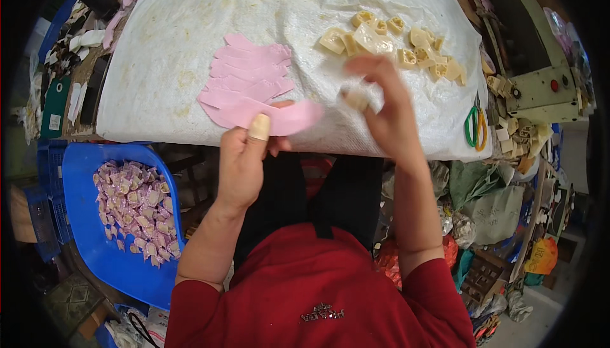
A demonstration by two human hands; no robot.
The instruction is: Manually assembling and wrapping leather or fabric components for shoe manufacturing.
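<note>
My left hand [240, 169] pinches the curved end piece of pink sheet material [289, 116] at the table's near edge. A beige cover wraps its thumb, which presses from above, with fingers underneath. Beyond it lies a row of overlapping pink pieces [248, 71], cut in curved strips, on the white woven cloth [171, 49]. My right hand [381, 97], blurred by motion, hovers to the right with thumb and fingers apart and nothing visible between them. Its thumb also has a beige cover. Just past it sits a loose pile of cream-coloured moulded, heel-like pieces [375, 41].
A blue basin [89, 221] at the left holds many small pinkish glittery pieces [136, 208]. Green and orange handled snips or rings [475, 129] lie at the cloth's right edge. More cream pieces [508, 138] and a green machine box with buttons [540, 94] stand right. Bags and scraps surround.
</note>
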